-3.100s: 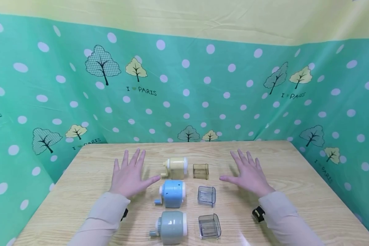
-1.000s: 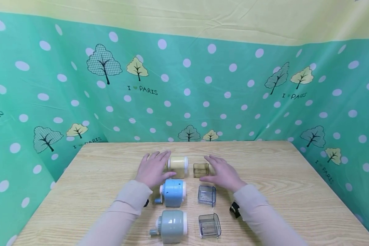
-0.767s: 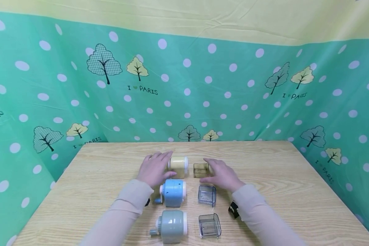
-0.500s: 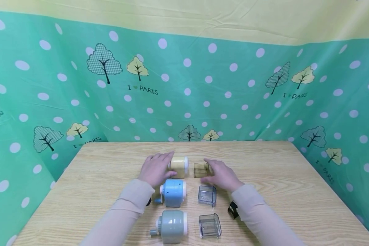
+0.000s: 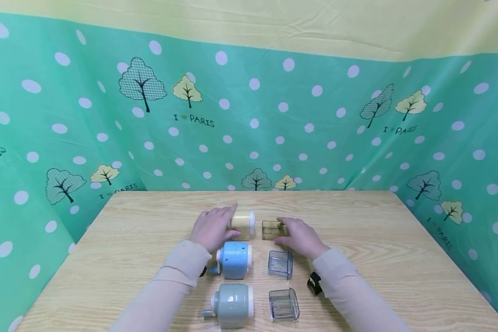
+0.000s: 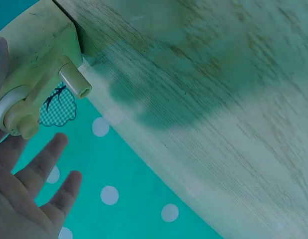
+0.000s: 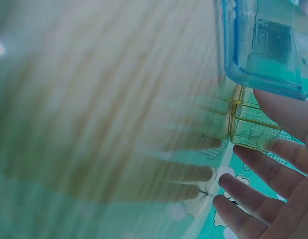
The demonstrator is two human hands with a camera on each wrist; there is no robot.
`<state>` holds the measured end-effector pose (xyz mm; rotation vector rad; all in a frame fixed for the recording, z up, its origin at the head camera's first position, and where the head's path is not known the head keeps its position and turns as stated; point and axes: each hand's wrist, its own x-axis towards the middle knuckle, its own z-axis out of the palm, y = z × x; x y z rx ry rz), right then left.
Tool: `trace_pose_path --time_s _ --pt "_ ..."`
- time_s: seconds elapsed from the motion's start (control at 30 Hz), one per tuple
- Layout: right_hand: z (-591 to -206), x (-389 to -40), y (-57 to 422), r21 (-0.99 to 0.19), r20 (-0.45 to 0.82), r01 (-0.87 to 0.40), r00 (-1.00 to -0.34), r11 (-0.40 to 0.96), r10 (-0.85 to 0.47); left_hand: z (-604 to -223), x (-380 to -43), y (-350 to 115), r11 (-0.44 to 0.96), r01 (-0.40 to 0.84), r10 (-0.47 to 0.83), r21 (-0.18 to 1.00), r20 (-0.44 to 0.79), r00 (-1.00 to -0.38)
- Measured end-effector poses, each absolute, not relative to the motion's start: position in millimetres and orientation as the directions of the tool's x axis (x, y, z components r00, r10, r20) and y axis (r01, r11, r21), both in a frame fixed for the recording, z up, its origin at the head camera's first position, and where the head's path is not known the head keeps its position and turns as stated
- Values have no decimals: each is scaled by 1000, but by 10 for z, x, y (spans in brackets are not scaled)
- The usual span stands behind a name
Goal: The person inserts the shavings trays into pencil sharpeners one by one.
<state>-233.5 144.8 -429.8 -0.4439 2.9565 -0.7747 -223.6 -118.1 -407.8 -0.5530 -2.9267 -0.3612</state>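
Observation:
My left hand (image 5: 211, 228) grips the pale yellow crank pencil sharpener (image 5: 243, 225) from its crank side, thumb in front and index finger behind. In the left wrist view its crank handle (image 6: 74, 80) shows beside my spread outer fingers. My right hand (image 5: 300, 236) pinches the clear amber shavings drawer (image 5: 269, 229) between thumb and index finger; the other fingers stay stretched out. Both things stand on the table, apart from each other. Nearer to me are a blue sharpener (image 5: 234, 262) and a grey-green sharpener (image 5: 233, 305).
A clear bluish drawer (image 5: 280, 263) lies right of the blue sharpener, and a clear grey drawer (image 5: 284, 305) right of the grey-green one. The wooden table (image 5: 120, 258) ends at a green dotted curtain (image 5: 207, 157) at the back and sides.
Both hands, spread wide at first, have moved inward: the left onto the yellow sharpener, the right onto the amber drawer. Their fingers have closed in. The sharpeners and drawers have not visibly moved.

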Motion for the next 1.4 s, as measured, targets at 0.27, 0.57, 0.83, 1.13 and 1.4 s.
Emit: trace_pose_path --time_s 0.27,0.57,0.83,1.13,1.4 --pt "-4310 -2361 1442 -477 20 -262 -958 839 -287 -4085 -2248 -1136 897 389 357 211 175 -918" --pt "-4312 -2368 1426 -486 8 -254 -958 836 -286 -4073 -2247 -1134 898 390 358 201 180 -916" --pt "-4282 -2350 1418 -501 -9 -231 -962 834 -272 -4071 -2278 -1109 891 380 349 247 162 -923" --pt "-4231 -2353 1432 -492 -24 -226 -962 841 -272 -4066 -2320 -1086 876 378 355 300 130 -926" --pt "-4210 -2390 1426 -486 -36 -232 -958 843 -284 -4063 -2338 -1091 871 379 357 311 128 -925"
